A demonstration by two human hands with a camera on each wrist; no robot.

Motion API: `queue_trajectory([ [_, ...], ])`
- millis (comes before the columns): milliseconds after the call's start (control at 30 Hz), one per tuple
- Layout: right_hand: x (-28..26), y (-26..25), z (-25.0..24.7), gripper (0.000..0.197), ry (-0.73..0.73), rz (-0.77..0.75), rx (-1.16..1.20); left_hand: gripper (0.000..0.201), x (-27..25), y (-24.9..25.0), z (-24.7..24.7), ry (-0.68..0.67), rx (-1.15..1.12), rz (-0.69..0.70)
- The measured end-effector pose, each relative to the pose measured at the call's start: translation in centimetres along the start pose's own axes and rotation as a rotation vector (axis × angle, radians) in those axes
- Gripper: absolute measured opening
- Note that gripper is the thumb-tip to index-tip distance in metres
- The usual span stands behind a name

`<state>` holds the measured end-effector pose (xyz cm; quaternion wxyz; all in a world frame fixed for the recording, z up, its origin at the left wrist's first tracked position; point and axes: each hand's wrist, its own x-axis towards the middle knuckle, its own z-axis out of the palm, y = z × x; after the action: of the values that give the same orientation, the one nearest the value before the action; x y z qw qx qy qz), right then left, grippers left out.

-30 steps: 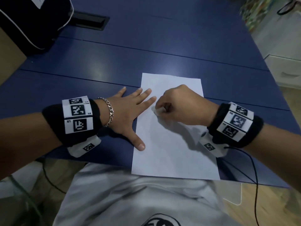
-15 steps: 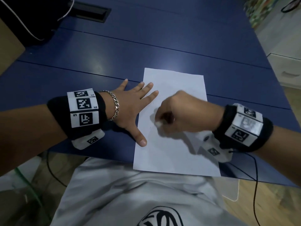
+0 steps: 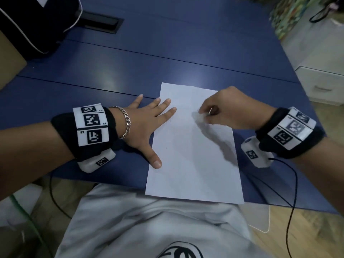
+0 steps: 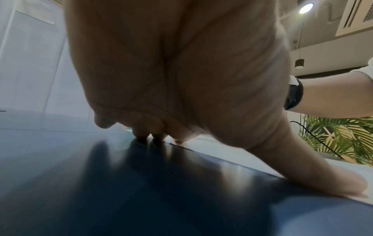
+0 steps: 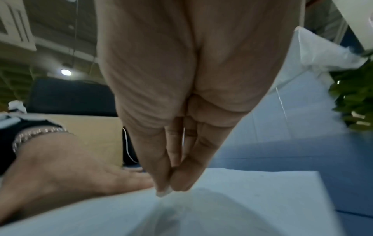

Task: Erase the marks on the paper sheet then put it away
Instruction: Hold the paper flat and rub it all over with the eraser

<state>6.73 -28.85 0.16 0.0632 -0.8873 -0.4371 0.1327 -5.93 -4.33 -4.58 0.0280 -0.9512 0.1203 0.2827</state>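
White paper sheet (image 3: 193,155) lies flat on blue desk (image 3: 186,53), near edge at desk's front rim by the person's grey shirt (image 3: 149,229). Left hand (image 3: 147,125) spread flat, thumb and two fingertips pressing sheet's left edge, palm on desk; chain bracelet (image 3: 126,121) on that wrist. Right hand (image 3: 229,110) over sheet's upper right part, fingertips (image 5: 179,182) pinched together on a small white eraser (image 3: 200,116), blurred, touching paper. Farther back: black bag (image 3: 37,21) at desk's far left corner, black cable slot (image 3: 101,22) beside it.
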Motion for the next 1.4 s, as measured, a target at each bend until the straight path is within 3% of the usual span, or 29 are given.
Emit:
queue_trajectory([
  [267, -1.1, 0.2, 0.7, 0.022, 0.011, -0.021, -0.017, 0.152, 1.4, 2.6, -1.7, 0.030, -0.077, 0.090],
  [400, -1.1, -0.7, 0.6, 0.026, -0.022, -0.093, -0.049, 0.158, 2.5, 3.4, -1.6, 0.039, -0.048, 0.070],
  [533, -1.2, -2.0, 1.1, 0.017, -0.024, -0.217, 0.014, 0.161, 2.9, 3.0, -1.3, 0.056, -0.041, 0.056],
  [633, -1.2, -2.3, 1.9, 0.010, -0.021, -0.217, 0.008, 0.160, 2.9, 2.9, -1.1, 0.059, -0.035, 0.047],
  [833, -2.9, -3.6, 2.3, 0.018, -0.265, -0.339, 0.032, 0.162, 2.9, 2.8, -1.1, 0.048, -0.066, 0.044],
  [1000, -1.0, -2.6, 2.1, 0.005, -0.039, -0.224, 0.017, 0.161, 2.9, 2.9, -1.1, 0.054, -0.057, 0.052],
  [1067, -1.5, -2.9, 2.5, 0.007, -0.071, -0.225, 0.011, 0.161, 3.0, 2.9, -1.1, 0.048, -0.049, 0.046],
  [1200, -3.7, -4.3, 2.8, 0.020, -0.280, -0.288, 0.051, 0.162, 3.0, 2.9, -1.1, 0.045, -0.041, 0.039],
  [1333, -1.5, -3.1, 2.0, 0.009, -0.084, -0.213, 0.006, 0.162, 2.8, 2.9, -1.2, 0.040, -0.042, 0.034],
  [1400, -1.7, -3.2, 2.2, 0.011, -0.059, -0.194, 0.009, 0.162, 2.8, 3.0, -1.3, 0.028, -0.046, 0.031],
])
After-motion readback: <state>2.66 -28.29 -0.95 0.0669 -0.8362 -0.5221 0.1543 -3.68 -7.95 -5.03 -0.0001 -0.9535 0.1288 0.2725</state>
